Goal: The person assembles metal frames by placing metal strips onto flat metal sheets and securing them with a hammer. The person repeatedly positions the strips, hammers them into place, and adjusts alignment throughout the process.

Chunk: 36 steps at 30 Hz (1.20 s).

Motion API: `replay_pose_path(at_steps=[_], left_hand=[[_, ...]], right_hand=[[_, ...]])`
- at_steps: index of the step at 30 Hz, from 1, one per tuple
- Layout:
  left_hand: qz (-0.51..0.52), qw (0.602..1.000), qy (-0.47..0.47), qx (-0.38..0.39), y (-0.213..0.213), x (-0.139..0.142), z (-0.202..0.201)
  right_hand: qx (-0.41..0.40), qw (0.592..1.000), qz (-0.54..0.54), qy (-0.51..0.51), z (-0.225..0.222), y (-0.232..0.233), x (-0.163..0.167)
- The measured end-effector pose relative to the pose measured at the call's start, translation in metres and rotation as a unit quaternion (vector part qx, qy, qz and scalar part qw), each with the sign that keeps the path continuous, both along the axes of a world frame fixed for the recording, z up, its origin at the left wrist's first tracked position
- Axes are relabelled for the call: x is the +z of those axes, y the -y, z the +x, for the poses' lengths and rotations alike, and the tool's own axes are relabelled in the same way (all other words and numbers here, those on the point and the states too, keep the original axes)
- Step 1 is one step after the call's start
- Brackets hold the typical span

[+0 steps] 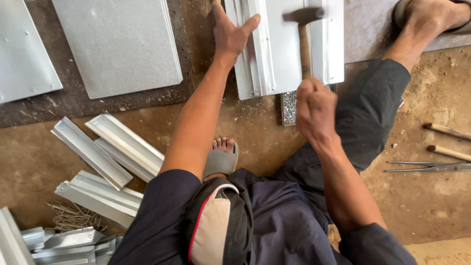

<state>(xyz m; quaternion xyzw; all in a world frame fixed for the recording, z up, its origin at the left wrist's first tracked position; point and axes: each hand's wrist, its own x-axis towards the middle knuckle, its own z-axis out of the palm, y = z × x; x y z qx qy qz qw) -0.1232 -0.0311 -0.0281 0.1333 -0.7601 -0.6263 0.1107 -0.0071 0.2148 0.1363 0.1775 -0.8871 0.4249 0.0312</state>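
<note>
1. The right hand (315, 105) is closed in a fist around the wooden handle of a dark-headed hammer (304, 29), whose head hovers over a folded grey sheet-metal panel (284, 49).
2. That panel lies on the dirt floor (427, 196) at the top of the view, its near edge just beyond the fist.
3. The left hand (230, 34) is spread, fingers apart, pressing flat on the panel's left folded edge.
4. The step looks like hammering the fold down; the next blow calls for a square strike on the seam, clear of the steadying fingers.
5. Grey metal channel pieces (108, 147) lie at the floor's left edge; metal shears (431, 167) at the right.
</note>
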Motion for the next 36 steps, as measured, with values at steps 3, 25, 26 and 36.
replay_pose_path(at_steps=[3, 25, 26, 36], left_hand=[[0.036, 0.999, 0.025, -0.028, -0.001, -0.002, 0.001], [-0.493, 0.838, -0.04, -0.231, 0.024, 0.042, 0.012], [-0.509, 0.811, -0.091, -0.274, 0.031, 0.049, 0.017], [-0.552, 0.792, -0.127, -0.23, -0.009, 0.058, 0.068]], right_hand=[[0.03, 0.961, -0.244, -0.128, 0.011, -0.014, 0.017], [0.082, 0.926, 0.216, 0.299, 0.098, -0.031, -0.107], [0.009, 0.932, 0.221, 0.287, 0.089, -0.039, -0.113], [0.008, 0.979, 0.204, 0.025, 0.051, -0.074, -0.18]])
